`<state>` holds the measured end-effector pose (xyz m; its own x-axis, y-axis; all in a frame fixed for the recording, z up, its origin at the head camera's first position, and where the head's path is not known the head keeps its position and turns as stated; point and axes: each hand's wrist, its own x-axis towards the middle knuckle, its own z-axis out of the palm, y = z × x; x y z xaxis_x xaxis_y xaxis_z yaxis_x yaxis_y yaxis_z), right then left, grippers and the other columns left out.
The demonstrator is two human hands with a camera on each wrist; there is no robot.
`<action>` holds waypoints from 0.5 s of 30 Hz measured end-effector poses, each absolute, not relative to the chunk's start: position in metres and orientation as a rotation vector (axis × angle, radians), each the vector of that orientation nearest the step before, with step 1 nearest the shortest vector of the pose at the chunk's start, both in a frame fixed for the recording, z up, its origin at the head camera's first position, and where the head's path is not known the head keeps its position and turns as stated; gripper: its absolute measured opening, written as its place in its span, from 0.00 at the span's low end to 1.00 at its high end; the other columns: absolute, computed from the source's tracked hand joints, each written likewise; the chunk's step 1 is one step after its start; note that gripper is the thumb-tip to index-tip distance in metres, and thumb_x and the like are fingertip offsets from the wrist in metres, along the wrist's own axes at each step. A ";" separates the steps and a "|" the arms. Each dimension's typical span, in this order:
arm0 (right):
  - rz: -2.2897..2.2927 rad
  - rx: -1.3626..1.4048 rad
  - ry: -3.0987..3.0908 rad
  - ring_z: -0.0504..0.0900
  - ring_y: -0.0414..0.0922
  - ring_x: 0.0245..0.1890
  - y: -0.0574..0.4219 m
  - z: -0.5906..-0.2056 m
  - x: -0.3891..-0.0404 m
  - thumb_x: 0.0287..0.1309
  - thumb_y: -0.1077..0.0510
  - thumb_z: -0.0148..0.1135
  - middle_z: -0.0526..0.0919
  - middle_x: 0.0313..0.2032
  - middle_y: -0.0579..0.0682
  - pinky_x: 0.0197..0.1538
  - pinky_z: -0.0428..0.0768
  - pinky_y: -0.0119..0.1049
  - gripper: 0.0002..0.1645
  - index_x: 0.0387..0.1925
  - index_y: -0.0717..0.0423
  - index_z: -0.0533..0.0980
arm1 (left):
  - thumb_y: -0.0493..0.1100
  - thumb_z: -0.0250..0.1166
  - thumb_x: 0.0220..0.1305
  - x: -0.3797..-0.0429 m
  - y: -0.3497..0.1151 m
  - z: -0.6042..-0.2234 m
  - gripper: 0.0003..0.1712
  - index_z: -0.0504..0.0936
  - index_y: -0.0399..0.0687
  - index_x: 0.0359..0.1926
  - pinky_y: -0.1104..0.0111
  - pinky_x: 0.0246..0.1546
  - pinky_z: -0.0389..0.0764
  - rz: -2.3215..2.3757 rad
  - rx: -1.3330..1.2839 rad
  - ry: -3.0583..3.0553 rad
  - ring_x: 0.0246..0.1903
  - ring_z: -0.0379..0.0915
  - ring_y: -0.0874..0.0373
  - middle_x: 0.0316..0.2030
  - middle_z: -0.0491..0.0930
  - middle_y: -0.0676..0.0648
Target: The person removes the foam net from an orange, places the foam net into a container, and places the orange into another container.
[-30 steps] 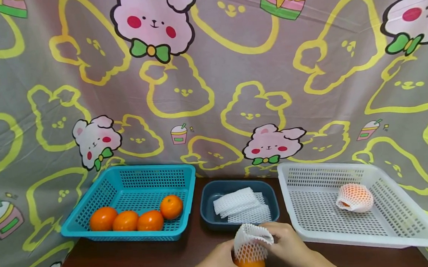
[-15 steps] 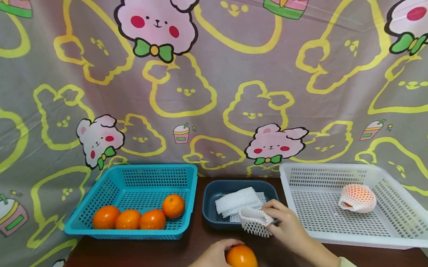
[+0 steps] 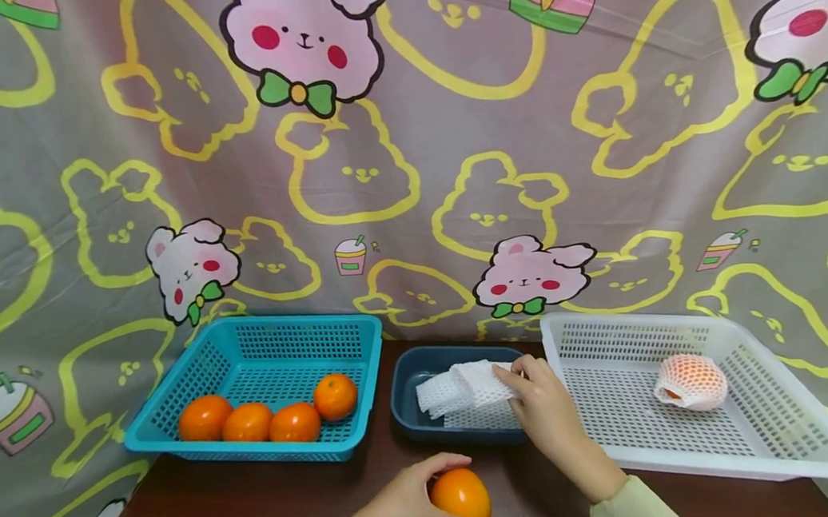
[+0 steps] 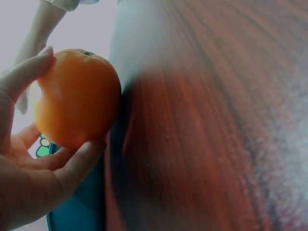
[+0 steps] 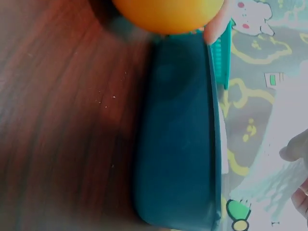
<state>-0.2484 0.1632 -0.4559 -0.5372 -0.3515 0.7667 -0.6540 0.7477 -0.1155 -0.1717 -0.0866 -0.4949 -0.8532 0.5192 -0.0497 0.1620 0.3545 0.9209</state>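
Observation:
My left hand (image 3: 404,501) grips an orange (image 3: 463,502) at the table's front, thumb and fingers around its sides. The left wrist view shows the orange (image 4: 79,98) bare, with a small green stem spot on it. My right hand (image 3: 549,409) pinches a white foam net sleeve (image 3: 476,382) over the dark blue tub (image 3: 426,434). In the right wrist view the sleeve (image 5: 276,180) hangs above the tub's rim, flattened. Other white foam sleeves (image 3: 438,393) lie in the tub, partly covered by the held one.
A turquoise basket (image 3: 255,455) with several oranges stands at the left. At the right a white basket (image 3: 613,429) contains one orange in a foam sleeve (image 3: 691,383). Behind everything hangs a patterned cloth (image 3: 406,147).
The foam sleeve came up off the orange in my right hand and moved back over the tub. My left hand keeps the orange at the table's front, shifted slightly left.

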 end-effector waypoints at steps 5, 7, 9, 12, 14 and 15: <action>0.427 0.715 -2.201 0.69 0.47 0.29 0.160 -0.468 -0.256 0.33 0.80 0.75 0.74 0.32 0.51 0.27 0.71 0.35 0.32 0.46 0.60 0.88 | 0.45 0.82 0.51 -0.172 -0.088 -0.492 0.36 0.81 0.53 0.63 0.65 0.48 0.77 1.466 0.578 2.327 0.45 0.75 0.64 0.53 0.81 0.60; 0.406 0.724 -2.192 0.69 0.48 0.29 0.157 -0.475 -0.260 0.32 0.80 0.75 0.73 0.32 0.52 0.26 0.71 0.35 0.32 0.46 0.60 0.88 | 0.47 0.82 0.51 -0.173 -0.090 -0.492 0.35 0.82 0.51 0.62 0.64 0.49 0.77 1.441 0.551 2.347 0.44 0.75 0.63 0.52 0.82 0.58; 0.391 0.742 -2.189 0.69 0.49 0.29 0.154 -0.481 -0.263 0.33 0.81 0.74 0.73 0.32 0.53 0.27 0.73 0.36 0.31 0.45 0.61 0.88 | 0.48 0.82 0.51 -0.174 -0.092 -0.491 0.35 0.82 0.49 0.61 0.63 0.50 0.77 1.411 0.545 2.400 0.45 0.75 0.62 0.52 0.82 0.56; 0.386 0.728 -2.274 0.72 0.51 0.31 0.150 -0.487 -0.266 0.36 0.79 0.74 0.73 0.33 0.54 0.29 0.77 0.39 0.29 0.46 0.61 0.87 | 0.50 0.82 0.50 -0.175 -0.093 -0.489 0.35 0.83 0.46 0.59 0.63 0.51 0.78 1.383 0.564 2.493 0.46 0.75 0.62 0.51 0.82 0.54; 0.433 0.695 -2.410 0.75 0.51 0.34 0.148 -0.490 -0.266 0.42 0.73 0.77 0.75 0.36 0.55 0.33 0.80 0.42 0.26 0.49 0.61 0.87 | 0.53 0.82 0.49 -0.175 -0.094 -0.489 0.35 0.84 0.46 0.58 0.63 0.52 0.78 1.361 0.593 2.557 0.47 0.75 0.62 0.51 0.81 0.54; 0.478 0.671 -2.492 0.76 0.51 0.35 0.147 -0.491 -0.265 0.46 0.69 0.79 0.76 0.38 0.55 0.35 0.81 0.43 0.25 0.50 0.61 0.86 | 0.53 0.82 0.50 -0.176 -0.095 -0.489 0.35 0.83 0.45 0.58 0.62 0.53 0.78 1.363 0.603 2.566 0.47 0.75 0.62 0.52 0.81 0.53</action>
<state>-0.2649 0.1475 -0.4906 -0.7470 -0.3639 0.5564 -0.5439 0.8157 -0.1969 -0.1756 -0.0947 -0.4890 -0.9027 0.4287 0.0349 0.2690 0.4994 0.8236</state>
